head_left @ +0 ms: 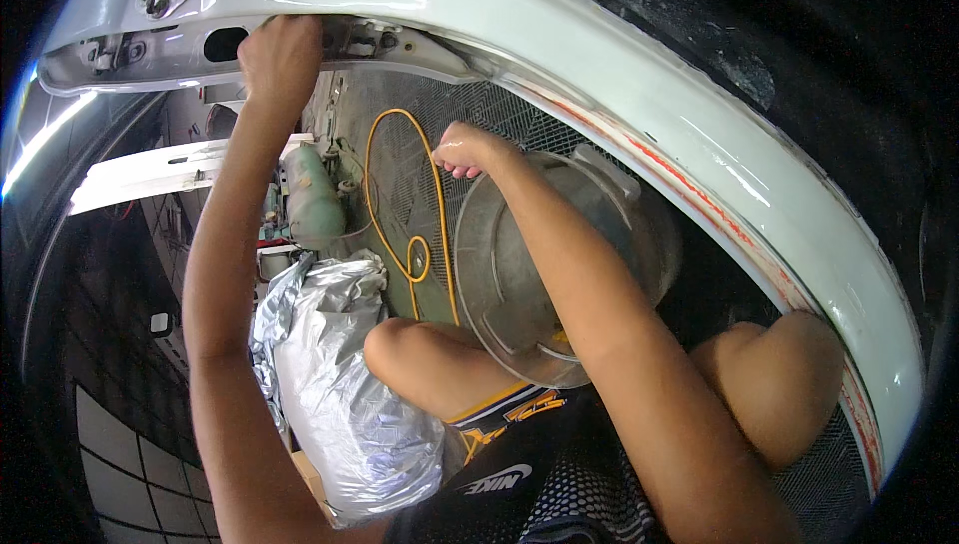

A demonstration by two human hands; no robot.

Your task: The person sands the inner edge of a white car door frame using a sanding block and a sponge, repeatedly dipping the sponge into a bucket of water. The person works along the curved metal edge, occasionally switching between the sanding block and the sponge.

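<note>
A white, glossy car body frame (559,49) arches across the top and down the right side, with orange-red streaks along its inner edge. My left hand (283,59) is closed at the recessed underside of this frame, beside an oval hole (226,44). Its fingertips are hidden, so what it grips does not show. My right hand (466,149) hangs lower, curled closed in front of a big translucent round tub (499,274). Whether anything small sits inside its fingers cannot be made out.
A yellow hose (372,159) loops over the floor beside a dark ribbed mat (499,109). Crumpled silver sheeting (345,384) lies left of my knee, near a green tank (310,194). A long white panel (150,174) stands farther left.
</note>
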